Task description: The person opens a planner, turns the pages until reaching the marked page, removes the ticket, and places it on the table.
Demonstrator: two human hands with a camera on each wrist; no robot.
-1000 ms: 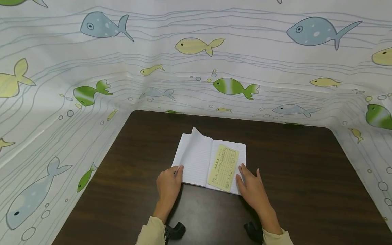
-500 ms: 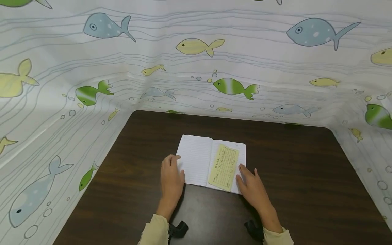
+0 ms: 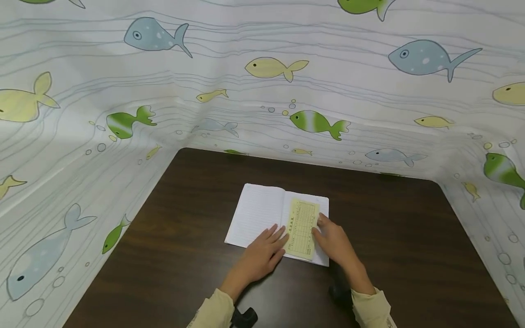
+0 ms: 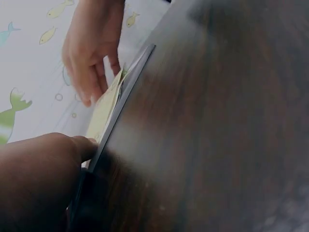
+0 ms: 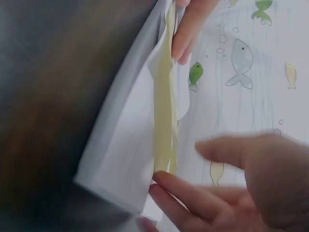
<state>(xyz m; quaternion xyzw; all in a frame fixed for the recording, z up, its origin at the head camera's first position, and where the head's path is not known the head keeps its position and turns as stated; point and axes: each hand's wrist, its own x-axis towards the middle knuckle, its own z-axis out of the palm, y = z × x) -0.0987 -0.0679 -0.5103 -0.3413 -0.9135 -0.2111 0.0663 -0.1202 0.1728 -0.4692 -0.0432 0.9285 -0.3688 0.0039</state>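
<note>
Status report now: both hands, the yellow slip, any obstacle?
Left hand open, fingers flat on notebook by the slip's left edge. Right hand open, fingertips at yellow slip right edge. Slip lies on right page. Nothing in the way.

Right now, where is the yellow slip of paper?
In the head view, the yellow slip lies on the open notebook's right page, mid-table, between the left hand and right hand.

notebook [image 3: 262, 214]: matt lined paper | slip [image 3: 302, 223]: yellow paper | table [image 3: 410, 246]: dark wood-grain
</note>
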